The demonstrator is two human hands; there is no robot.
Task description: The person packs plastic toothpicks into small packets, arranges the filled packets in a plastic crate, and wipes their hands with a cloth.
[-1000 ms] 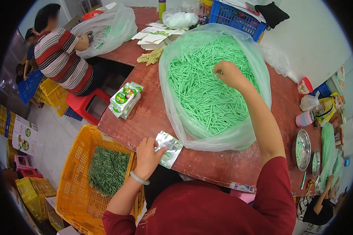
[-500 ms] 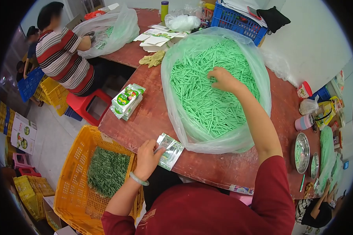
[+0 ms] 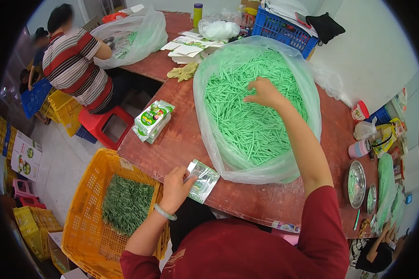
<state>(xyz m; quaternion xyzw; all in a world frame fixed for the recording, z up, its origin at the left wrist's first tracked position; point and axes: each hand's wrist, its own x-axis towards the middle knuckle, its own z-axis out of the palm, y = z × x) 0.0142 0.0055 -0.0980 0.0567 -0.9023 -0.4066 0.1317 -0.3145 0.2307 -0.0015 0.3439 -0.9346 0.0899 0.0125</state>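
Note:
My left hand (image 3: 175,187) is at the table's near edge, its fingers closed on a silver packet (image 3: 203,182) that lies flat, see-through on its upper side. My right hand (image 3: 264,92) is over the heap of thin light-green sticks (image 3: 251,125) in a large clear plastic bag (image 3: 201,122). Thumb and forefinger stand apart, and I see no stick between them; the other fingers are partly hidden. Left of the bag lies a small stack of green-and-white printed packets (image 3: 152,122).
An orange crate (image 3: 86,211) holding many green packets (image 3: 128,204) stands by my left arm. Past the table corner a person in a striped shirt (image 3: 79,69) sits at another bag (image 3: 146,39). Metal bowls (image 3: 357,184) are at the right; a blue crate (image 3: 284,30) is at the back.
My right hand has shifted slightly, and its thumb and forefinger have spread further apart over the sticks. My left hand keeps its place on the silver packet. The view has tilted slightly.

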